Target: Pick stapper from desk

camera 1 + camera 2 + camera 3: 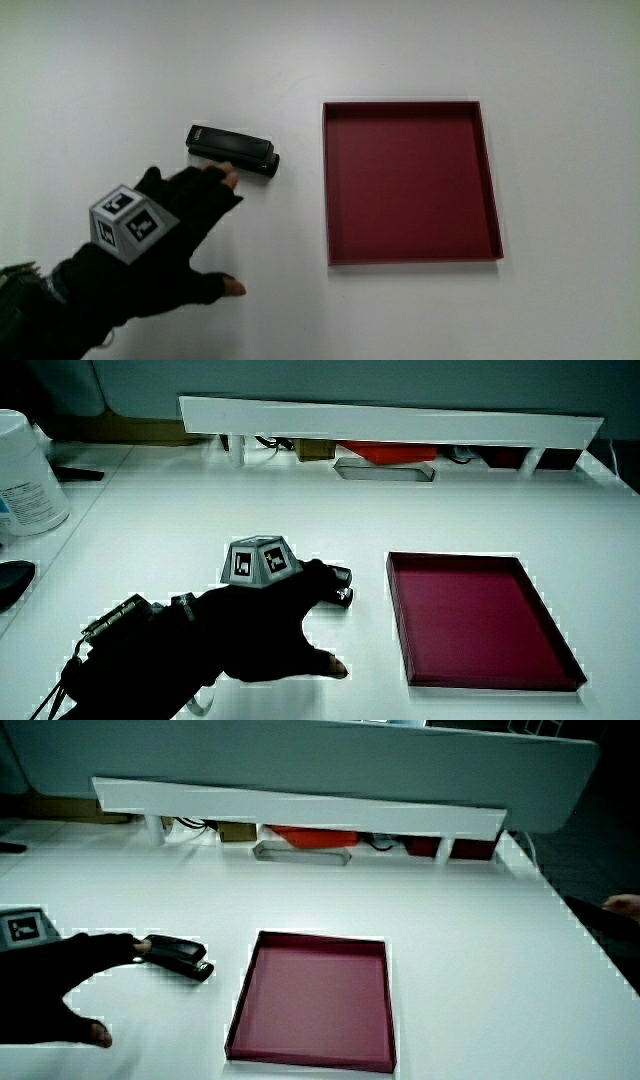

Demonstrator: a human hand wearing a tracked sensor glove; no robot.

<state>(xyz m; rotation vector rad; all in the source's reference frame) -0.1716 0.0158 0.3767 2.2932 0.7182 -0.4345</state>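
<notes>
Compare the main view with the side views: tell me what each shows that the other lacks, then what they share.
Only the main view shows the black plastic stapler whole from above, with the black-gloved hand reaching it, fingertips at its nearer edge.

Only the side views show the low white partition; one also shows a white labelled tub near the table's edge.

Both show the stapler, the hand with its spread fingers, and the empty dark red square tray beside the stapler.

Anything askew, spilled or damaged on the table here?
Nothing stands out. The stapler lies flat on the table, intact, beside the red tray, which sits flat and holds nothing. The hand is at the stapler, fingers spread, fingertips reaching it, not yet gripping.
</notes>
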